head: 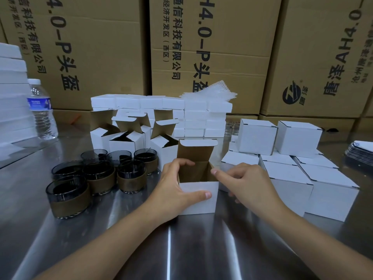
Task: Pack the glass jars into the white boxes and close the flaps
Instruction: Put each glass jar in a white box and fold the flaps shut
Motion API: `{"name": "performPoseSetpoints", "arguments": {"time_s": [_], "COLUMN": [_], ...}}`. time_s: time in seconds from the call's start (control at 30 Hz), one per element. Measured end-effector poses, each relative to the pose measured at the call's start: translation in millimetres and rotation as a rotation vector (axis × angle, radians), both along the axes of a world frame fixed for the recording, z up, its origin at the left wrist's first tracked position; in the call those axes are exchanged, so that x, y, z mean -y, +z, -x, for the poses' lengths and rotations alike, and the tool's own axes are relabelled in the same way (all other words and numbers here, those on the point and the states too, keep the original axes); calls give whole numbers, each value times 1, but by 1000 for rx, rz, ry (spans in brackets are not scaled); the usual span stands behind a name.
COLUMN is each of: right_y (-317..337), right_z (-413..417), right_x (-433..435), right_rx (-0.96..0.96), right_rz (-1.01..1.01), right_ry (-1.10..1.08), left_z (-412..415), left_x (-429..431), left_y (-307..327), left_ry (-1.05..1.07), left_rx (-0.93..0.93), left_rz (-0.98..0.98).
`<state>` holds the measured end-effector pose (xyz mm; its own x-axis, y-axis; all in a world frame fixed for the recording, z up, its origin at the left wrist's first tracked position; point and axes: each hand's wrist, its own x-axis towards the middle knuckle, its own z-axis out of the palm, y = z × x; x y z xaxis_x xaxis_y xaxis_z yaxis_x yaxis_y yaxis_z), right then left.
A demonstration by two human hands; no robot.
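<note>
An open white box (201,201) stands on the steel table in front of me, its top flap upright and its brown inside showing. My left hand (177,188) grips its left wall, thumb across the front and fingers curled over the rim. My right hand (246,182) holds the box's right side, its thumb tip at the right rim. Several dark glass jars (101,174) with brown bands stand in a cluster to the left. I cannot see whether a jar is inside the box.
Closed white boxes (292,178) are stacked at the right. Open empty boxes (129,134) and flat white stacks (201,120) stand behind. A water bottle (41,110) is at the far left, large cardboard cartons (212,47) form the back wall, and dark flat items (361,152) lie at the right edge.
</note>
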<state>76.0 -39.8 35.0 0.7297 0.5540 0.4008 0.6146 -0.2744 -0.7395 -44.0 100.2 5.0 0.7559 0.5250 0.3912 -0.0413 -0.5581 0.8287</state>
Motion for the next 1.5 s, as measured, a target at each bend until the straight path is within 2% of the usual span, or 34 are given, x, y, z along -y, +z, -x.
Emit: {"name": "performPoseSetpoints", "arguments": {"time_s": [0.37,0.73,1.1,1.5], "right_y": [-1,1,0,-1], "right_z": [-3,-4,-3,-2], "right_x": [0,2,1,-1], "right_rx": [-159,-26,-20,-67], "right_rz": [11,9,11,-29], "right_ry": [41,56,70,66], "left_z": [3,1,3,3], "left_x": [4,4,-3,-8], "left_y": [3,7,12,12], "left_ry": [-32,-72,11,-5], "left_rx": [-39,25,-57,-160], "left_rz": [45,141,115,77]}}
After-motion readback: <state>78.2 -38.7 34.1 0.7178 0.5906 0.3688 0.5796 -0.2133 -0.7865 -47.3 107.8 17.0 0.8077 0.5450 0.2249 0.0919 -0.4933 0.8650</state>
